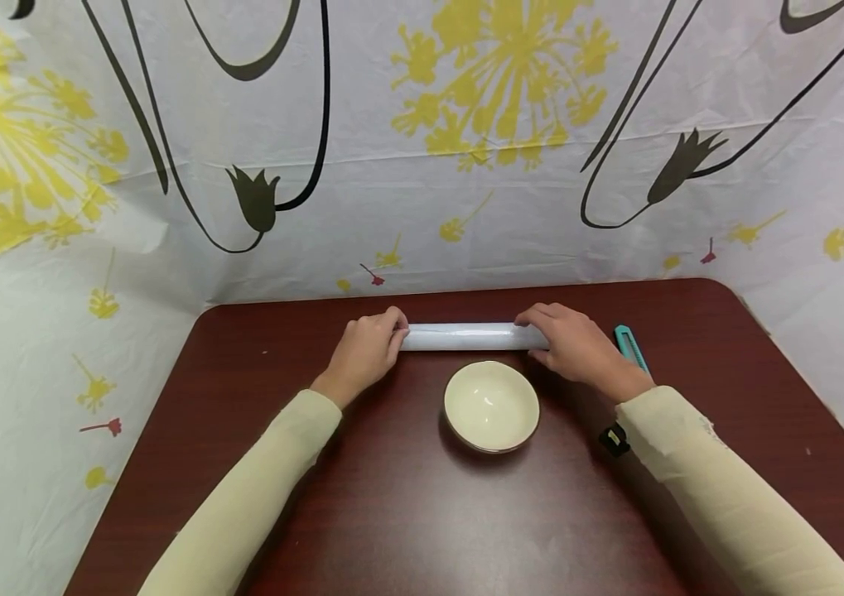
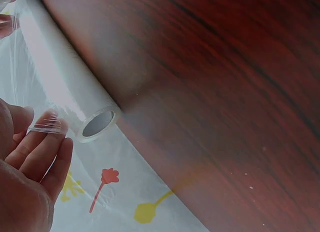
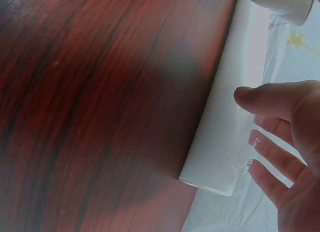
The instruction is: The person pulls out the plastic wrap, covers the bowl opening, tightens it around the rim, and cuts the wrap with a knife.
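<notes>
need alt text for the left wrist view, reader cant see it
A left hand pinches clear plastic film at one end of its hollow-cored roll, which lies on a dark red wood-grain table. Beyond the table's edge is a white sheet with a red and yellow flower print; part of the right hand shows at upper left.

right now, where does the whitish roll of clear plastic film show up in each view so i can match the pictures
head: the whitish cylindrical roll of clear plastic film lies sideways, just below and right of centre
left wrist: it slants down from the top left to a hollow end left of centre
right wrist: right of centre, slanting from the top edge to its end near the bottom
shared landmark: the dark red-brown wood-grain tabletop
</notes>
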`<state>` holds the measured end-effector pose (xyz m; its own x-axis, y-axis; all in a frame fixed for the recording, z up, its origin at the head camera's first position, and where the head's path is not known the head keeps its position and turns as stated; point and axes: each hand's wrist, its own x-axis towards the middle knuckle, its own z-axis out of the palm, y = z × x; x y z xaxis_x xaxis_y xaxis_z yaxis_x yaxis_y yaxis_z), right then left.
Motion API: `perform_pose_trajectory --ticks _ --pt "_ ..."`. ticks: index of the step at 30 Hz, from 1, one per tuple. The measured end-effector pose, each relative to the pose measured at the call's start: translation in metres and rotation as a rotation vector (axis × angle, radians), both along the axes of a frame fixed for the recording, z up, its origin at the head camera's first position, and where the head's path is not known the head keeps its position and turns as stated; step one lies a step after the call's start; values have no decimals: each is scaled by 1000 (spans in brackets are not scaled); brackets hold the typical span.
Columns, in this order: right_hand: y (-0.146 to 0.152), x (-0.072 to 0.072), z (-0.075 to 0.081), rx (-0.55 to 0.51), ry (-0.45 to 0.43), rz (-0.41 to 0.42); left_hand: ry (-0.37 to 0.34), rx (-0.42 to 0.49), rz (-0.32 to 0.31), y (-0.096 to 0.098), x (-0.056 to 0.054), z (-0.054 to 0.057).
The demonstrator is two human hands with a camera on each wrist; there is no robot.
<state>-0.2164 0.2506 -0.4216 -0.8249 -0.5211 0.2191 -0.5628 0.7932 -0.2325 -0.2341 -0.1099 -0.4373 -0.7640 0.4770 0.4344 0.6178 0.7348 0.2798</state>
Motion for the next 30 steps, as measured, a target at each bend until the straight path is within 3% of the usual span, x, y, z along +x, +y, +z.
perform_pose_trajectory --ticks 14,30 --pt "19 -4 2 -2 44 -54 -53 34 37 1 5 5" --pt "26 -4 8 -38 32 -39 -69 36 42 1 5 6"
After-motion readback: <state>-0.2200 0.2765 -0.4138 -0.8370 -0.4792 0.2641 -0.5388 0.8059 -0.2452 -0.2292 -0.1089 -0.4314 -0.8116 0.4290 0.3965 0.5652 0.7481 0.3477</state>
